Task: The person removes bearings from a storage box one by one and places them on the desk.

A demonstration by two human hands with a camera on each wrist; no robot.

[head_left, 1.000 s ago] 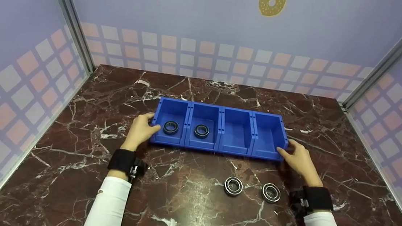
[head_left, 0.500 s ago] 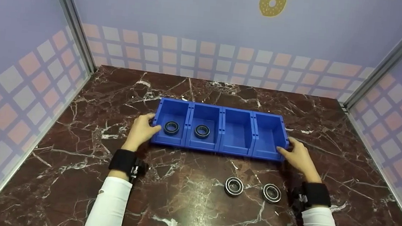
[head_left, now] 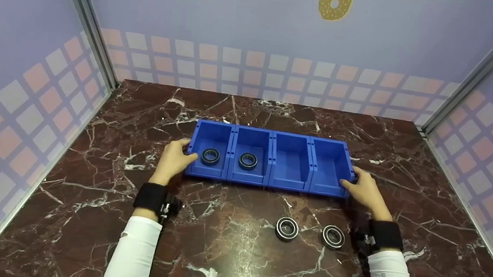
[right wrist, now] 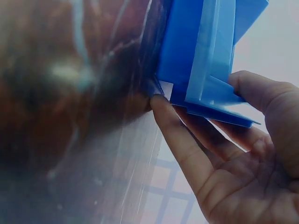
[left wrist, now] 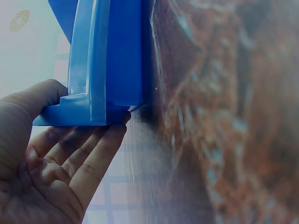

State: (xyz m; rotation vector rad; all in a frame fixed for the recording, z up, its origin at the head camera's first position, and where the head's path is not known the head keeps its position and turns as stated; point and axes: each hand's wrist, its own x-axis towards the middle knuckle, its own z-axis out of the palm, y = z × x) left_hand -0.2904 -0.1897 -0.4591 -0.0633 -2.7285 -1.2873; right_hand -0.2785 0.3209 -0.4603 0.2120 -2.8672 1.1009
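Observation:
A row of joined blue plastic bins (head_left: 268,183) lies on the marble-patterned table, its compartments side by side. My left hand (head_left: 172,161) grips the left end wall, thumb over the rim and fingers along the outside. At the opposite end, my right hand (head_left: 367,191) holds the right wall the same way. One ball bearing (head_left: 210,156) lies in the leftmost compartment and another bearing (head_left: 248,161) in the one beside it. The two compartments on the right hold nothing. In both wrist views the fingertips reach low on the blue wall, near the tabletop.
In front of the bins, a bearing (head_left: 287,228) and another bearing (head_left: 333,237) lie on the table (head_left: 218,252), towards the right. Panels with a tile pattern enclose the table at the back (head_left: 275,69) and on both sides.
The right wrist and forearm have shifted slightly inward to the left. Both hands stay on the ends of the bin row, and the bins and bearings look unmoved on the table.

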